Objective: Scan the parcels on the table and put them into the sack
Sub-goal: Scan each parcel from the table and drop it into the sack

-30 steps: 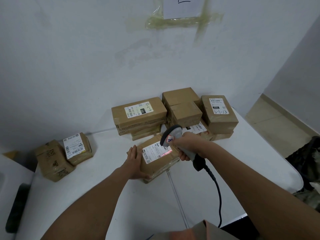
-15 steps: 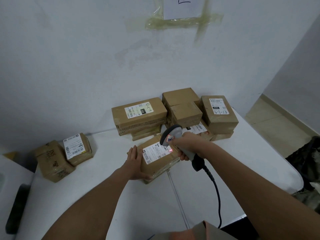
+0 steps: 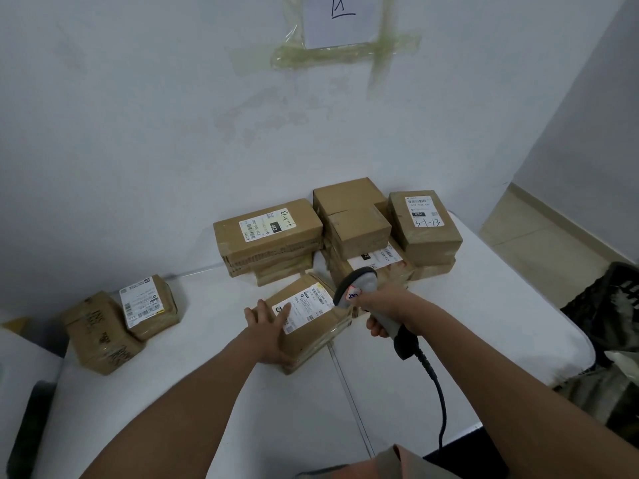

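A brown cardboard parcel (image 3: 311, 326) with a white label lies in the middle of the white table (image 3: 242, 409). My left hand (image 3: 268, 328) rests on its left side, fingers straight over the top and the label's corner. My right hand (image 3: 387, 309) grips a grey handheld scanner (image 3: 356, 288) with a black cable, its head just right of the parcel's label. Behind them, several taped parcels (image 3: 269, 233) are stacked against the wall. The dark sack (image 3: 612, 319) hangs at the table's right edge.
Two more parcels (image 3: 121, 323) sit at the table's left end, one leaning on the other. The scanner's cable (image 3: 439, 388) runs down to the near table edge. A white wall closes the back. A black object (image 3: 31, 420) lies at the far left on a neighbouring surface.
The scanner's red light on the label is gone now. My right hand and the scanner have drawn slightly to the right. My left hand has slid a little further onto the parcel.
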